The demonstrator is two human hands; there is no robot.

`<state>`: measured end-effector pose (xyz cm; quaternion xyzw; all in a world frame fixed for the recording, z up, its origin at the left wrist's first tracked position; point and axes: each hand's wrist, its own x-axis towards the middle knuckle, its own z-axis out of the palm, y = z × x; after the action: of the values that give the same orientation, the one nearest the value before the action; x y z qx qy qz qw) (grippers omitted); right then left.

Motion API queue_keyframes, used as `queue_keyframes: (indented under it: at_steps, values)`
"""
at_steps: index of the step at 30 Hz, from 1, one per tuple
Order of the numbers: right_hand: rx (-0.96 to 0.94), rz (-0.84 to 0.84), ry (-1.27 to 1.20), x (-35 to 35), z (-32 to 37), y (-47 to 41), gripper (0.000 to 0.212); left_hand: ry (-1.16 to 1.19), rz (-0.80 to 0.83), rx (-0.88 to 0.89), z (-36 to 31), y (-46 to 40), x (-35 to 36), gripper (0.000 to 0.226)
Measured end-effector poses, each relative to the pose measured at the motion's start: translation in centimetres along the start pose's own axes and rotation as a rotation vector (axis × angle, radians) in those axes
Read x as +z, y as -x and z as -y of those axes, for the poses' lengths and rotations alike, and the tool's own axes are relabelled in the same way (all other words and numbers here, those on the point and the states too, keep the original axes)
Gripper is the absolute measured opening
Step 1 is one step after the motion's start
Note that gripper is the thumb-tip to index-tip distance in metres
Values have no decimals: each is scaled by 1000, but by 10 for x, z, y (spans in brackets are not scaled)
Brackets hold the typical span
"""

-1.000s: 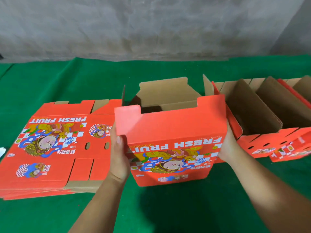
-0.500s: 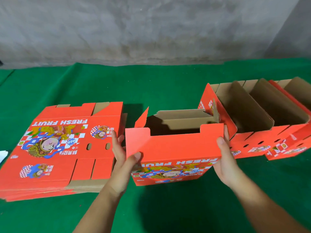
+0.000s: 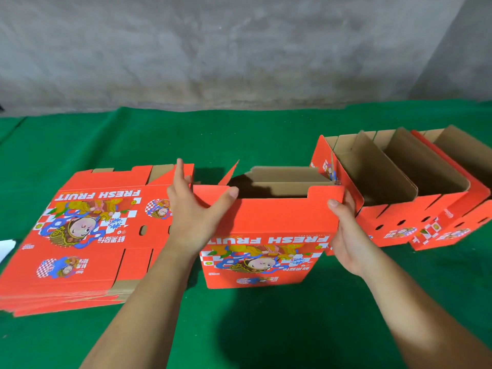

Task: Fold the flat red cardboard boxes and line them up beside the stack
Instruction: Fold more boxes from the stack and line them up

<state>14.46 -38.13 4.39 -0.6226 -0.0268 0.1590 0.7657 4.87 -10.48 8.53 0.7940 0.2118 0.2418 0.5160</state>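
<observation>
A red "FRESH FRUIT" cardboard box (image 3: 266, 235) stands upright and open-topped on the green cloth (image 3: 266, 328), between the stack of flat boxes (image 3: 87, 235) on the left and the row of folded boxes (image 3: 399, 198) on the right. The left hand (image 3: 191, 217) is at the box's upper left corner: the thumb lies across the front top flap, and the other fingers extend straight along the left side, so the hand is spread rather than clamped. The right hand (image 3: 346, 235) is at the upper right corner, thumb on the front face near the rim and fingers wrapped behind the right edge, pinching that corner. A small red side flap (image 3: 230, 173) sticks up at the box's rear left. The box's right rear corner touches the nearest folded box. A grey concrete wall (image 3: 239, 49) rises behind the cloth. A white object (image 3: 6, 247) shows at the left frame edge.
</observation>
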Motion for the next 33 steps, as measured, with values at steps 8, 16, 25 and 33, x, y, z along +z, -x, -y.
queue_keyframes:
  at_steps: [8, 16, 25, 33]
  values:
    - [7, -69, 123, 13, 2, 13, 79, -320, -16, 16, -24, -3, 8, 119]
    - [317, -150, 79, 19, 17, 3, 102, -361, 85, -151, -25, -22, -12, 84]
    - [404, -70, 72, 38, 47, -9, 70, -237, 368, -248, -33, -40, -36, 70]
    - [301, -396, -117, 20, 32, -12, 49, -219, 61, -100, 5, -50, -59, 35]
